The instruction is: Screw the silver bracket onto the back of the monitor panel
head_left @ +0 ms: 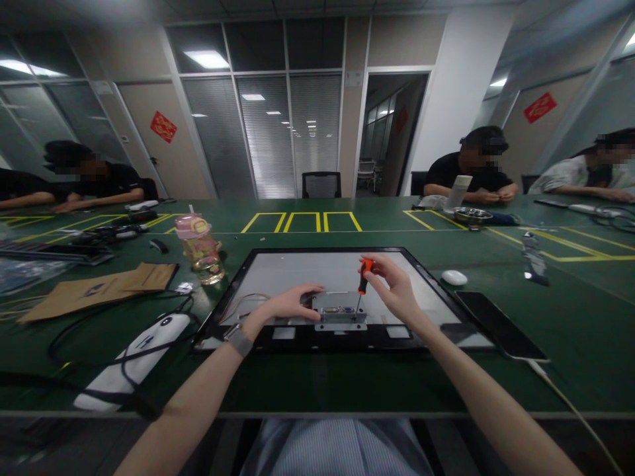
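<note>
Orange-and-black screwdriver point(366, 276), right hand point(391, 284) wrapped on the handle, fingers grasping it. Shaft points down at the 3 o'clock end of the metal bracket point(341, 326) with ports; long axis near upright, handle top tipped toward 1 o'clock. Bracket lies along the near part of the flat panel point(278, 272), wearer at 6; its long axis runs 9 to 3, same as the panel's. Left hand point(292, 302) sits at the bracket's 9 o'clock end, thumb near side, other fingers curved beyond; pinching or only steadying, cannot tell. Step in hand reads as screw work at that right end; driving in or backing out, cannot tell, screw head too small to see. Next move probably calls for tip seated, shaft square to the screw, a wrist twist under light push, bracket held from 9 o'clock. Slip risk: tip skating onto the panel face. Around the panel: phone point(501, 325) at 3–4 o'clock, white case point(454, 277) at 2, drink bottle point(200, 248) at 10.
</note>
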`<state>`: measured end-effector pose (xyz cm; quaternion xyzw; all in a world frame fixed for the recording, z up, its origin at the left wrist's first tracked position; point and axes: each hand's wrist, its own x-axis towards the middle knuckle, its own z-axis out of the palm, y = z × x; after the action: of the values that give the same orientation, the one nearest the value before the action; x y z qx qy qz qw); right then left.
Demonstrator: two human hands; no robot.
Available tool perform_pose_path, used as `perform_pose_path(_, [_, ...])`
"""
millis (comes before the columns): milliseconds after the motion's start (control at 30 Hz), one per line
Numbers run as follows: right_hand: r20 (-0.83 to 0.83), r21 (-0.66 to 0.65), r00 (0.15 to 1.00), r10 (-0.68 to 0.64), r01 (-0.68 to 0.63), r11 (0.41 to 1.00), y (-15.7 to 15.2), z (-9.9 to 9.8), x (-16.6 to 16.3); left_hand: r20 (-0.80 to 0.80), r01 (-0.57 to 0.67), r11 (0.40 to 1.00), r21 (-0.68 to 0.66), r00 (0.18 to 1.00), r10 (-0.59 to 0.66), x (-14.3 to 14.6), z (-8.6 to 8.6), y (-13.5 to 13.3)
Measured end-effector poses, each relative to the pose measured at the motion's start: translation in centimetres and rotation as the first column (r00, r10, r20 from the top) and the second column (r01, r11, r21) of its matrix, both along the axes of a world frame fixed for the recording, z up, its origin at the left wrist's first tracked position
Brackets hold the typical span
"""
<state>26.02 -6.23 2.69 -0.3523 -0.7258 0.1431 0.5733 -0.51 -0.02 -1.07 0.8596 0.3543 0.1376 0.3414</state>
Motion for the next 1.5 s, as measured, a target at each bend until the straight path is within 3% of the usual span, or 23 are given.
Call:
perform_pose_path(1133, [-0.007, -0.003, 1.0, -0.01, 0.01, 1.0, -0.15, 0.16, 0.04, 0.004, -0.009, 1.0, -0.001, 1.0, 0.009, 0.09, 0.14, -0.1])
perform_pose_path(1500, [-0.094, -0.015, 0.995, 0.026, -0.028, 0.999, 0.1, 0.05, 0.09, 0.019, -0.007, 1.0, -0.015, 1.0, 0.007, 0.1, 0.03, -0.09])
